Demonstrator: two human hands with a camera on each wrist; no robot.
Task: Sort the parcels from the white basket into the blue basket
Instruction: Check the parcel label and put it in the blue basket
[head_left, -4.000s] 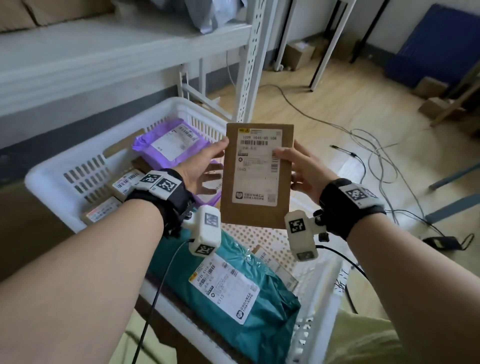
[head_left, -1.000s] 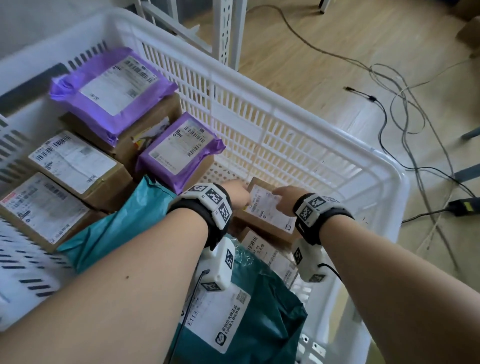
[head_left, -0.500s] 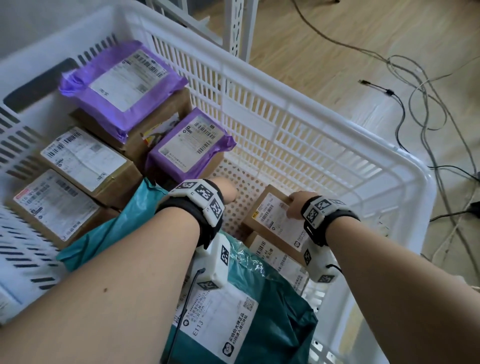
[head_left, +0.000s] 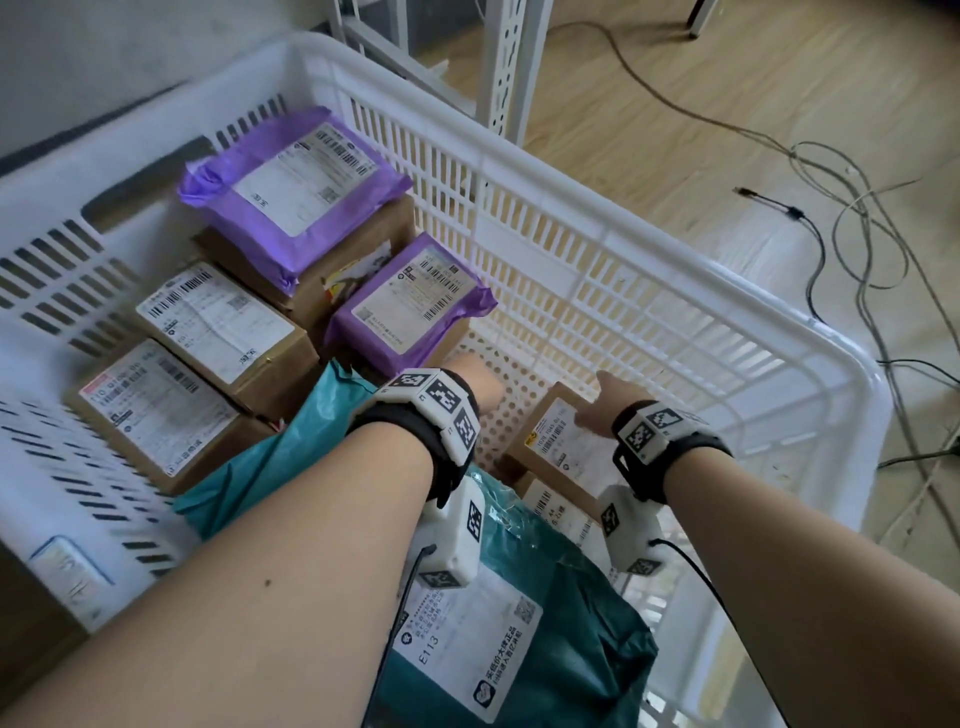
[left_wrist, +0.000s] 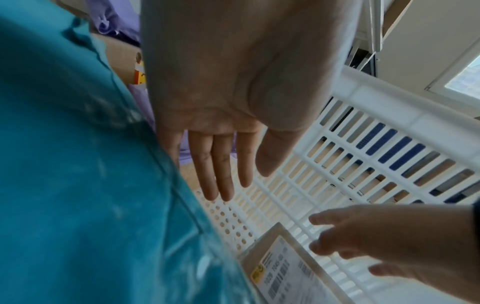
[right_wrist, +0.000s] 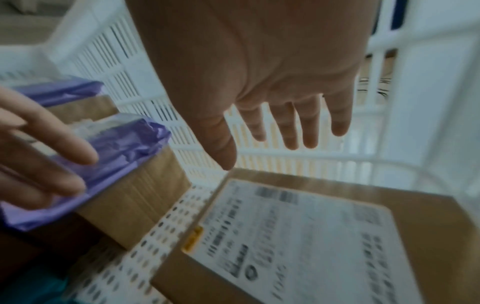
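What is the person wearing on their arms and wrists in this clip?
Both forearms are bare, no sleeves. Each wrist carries a black strap topped with white blocks bearing black square fiducial markers. A white camera housing with more markers hangs under each wrist, trailing a thin black cable.

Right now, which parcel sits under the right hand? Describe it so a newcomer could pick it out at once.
Start at the white basket and go to its bare perforated floor on the right. There the flat brown cardboard parcel lies label up, below the open right hand. Unlike the purple and teal bags, it is plain cardboard with a small yellow tag on its label.
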